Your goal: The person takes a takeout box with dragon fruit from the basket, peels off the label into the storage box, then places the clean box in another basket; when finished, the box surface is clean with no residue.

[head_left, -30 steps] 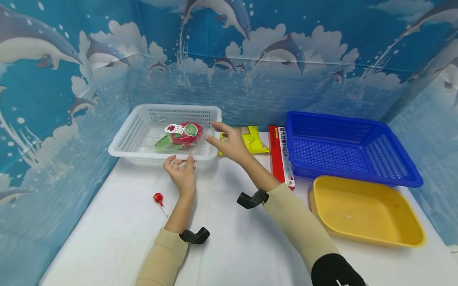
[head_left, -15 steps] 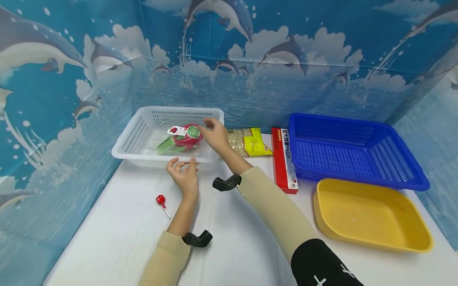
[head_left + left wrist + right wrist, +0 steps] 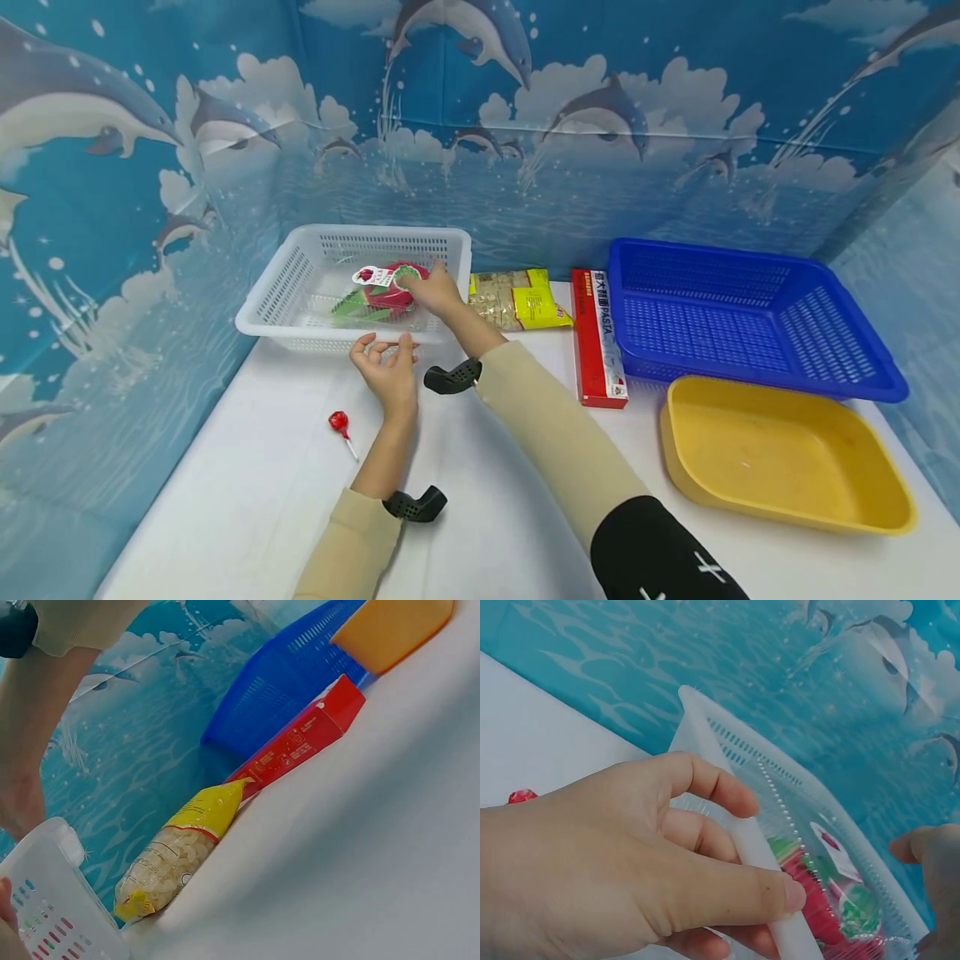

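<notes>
On the left of the table stands a white perforated basket (image 3: 292, 330), my left hand (image 3: 388, 379) gripping its front rim. The right wrist view shows the left thumb (image 3: 791, 896) over the rim (image 3: 761, 851) and the fingers outside it. Inside the basket lies a clear plastic pack with a red and green dragon fruit (image 3: 378, 297) and a white label (image 3: 372, 275). My right hand (image 3: 435, 293) reaches over the basket's right side, thumb at the pack's right end. Its other fingers are mostly hidden; I cannot tell whether they hold the pack.
A lollipop (image 3: 339, 423) lies in front of the basket. To its right are a yellow-and-clear bag of pale pieces (image 3: 498, 300), a red pasta box (image 3: 592, 350), a blue basket (image 3: 697, 325) and a yellow tub (image 3: 780, 458). A dolphin-print curtain (image 3: 480, 125) stands behind.
My right hand has moved left and down, from beside the basket's right edge to the fruit pack. The left hand keeps its place on the rim. The view has shifted slightly.
</notes>
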`<state>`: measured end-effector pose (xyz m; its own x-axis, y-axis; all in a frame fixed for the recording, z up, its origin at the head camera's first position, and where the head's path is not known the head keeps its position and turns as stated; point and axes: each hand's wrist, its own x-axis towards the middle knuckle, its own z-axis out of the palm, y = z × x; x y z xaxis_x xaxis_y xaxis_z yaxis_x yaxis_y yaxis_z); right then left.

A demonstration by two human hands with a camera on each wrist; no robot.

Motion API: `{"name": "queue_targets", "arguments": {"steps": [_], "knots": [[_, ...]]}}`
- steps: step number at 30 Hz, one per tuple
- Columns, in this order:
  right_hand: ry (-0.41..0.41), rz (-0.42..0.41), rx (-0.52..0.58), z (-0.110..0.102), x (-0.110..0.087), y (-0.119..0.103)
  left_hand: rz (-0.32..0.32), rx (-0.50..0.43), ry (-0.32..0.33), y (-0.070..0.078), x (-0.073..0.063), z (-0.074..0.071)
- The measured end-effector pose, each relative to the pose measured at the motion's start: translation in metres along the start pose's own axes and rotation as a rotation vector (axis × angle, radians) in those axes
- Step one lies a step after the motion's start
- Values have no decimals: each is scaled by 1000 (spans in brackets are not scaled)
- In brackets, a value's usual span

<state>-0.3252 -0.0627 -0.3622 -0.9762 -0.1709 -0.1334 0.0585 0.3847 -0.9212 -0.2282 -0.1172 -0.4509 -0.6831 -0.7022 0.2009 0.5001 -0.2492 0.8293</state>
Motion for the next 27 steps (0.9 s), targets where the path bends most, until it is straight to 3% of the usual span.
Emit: {"name": "queue_targets", "arguments": {"steps": [16,22,27], "knots": [[-16,216,77,14,15,5,27,23,-6,-3,3,-4],[51,203,118,17,17,10,19,-16,-16,-4,3,-4],[82,123,96,17,16,13,17,-21,-22,-5,2,-3]]}}
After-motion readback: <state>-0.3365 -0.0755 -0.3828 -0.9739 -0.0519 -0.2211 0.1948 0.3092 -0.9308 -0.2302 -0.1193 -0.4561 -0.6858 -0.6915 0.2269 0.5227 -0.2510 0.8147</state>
